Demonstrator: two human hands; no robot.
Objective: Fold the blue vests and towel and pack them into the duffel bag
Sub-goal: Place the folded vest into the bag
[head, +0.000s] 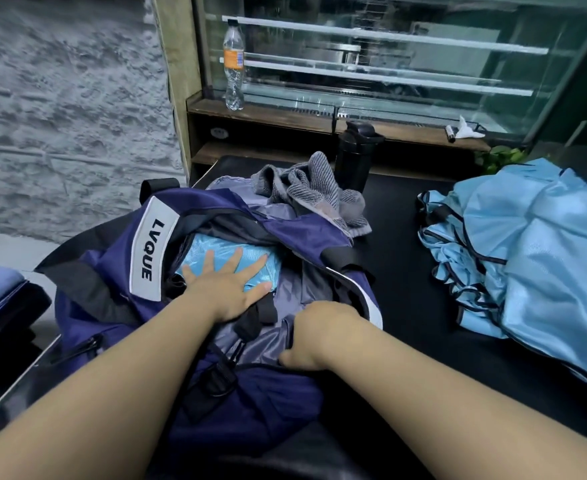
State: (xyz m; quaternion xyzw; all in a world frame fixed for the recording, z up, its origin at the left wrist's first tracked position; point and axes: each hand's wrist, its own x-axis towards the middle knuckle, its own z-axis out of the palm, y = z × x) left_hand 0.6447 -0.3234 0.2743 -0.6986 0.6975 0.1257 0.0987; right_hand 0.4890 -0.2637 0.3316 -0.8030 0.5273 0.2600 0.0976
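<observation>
Folded blue vest [229, 263] is lying inside the open navy duffel bag [119, 258], directly under the left hand [228, 289]. Left hand is lying flat on it w/ fingers straight and spread, tips pointing toward 12–1 o'clock, palm pressing down; nothing gripped. Forearm is coming in from 7 o'clock.

Right hand [316, 336] is sitting at approx 4 o'clock from the vest, on the near rim of the bag opening. Its fingers are curling over and gripping the grey lining/edge fabric; thumb is sticking out toward 9 o'clock. Forearm is running in from 4–5 o'clock.

Bag's long axis is running roughly 7 to 1 o'clock on the black worktop [406, 271], opening facing up, white "LVQUE" strap pad [153, 249] draping across the left side. Folded vest's long side is running approx 8 to 2 o'clock.

Grey towel [314, 194] is lying crumpled on the far end of the bag at 1 o'clock, touching the bag. Pile of unfolded blue vests [527, 258] is sitting at 3 o'clock on the worktop, well apart from the bag.

Black shaker bottle [354, 155] is standing upright just behind the towel. Clear plastic bottle [234, 64] is standing on the wooden ledge at 12 o'clock, against a glass display case [389, 53].
</observation>
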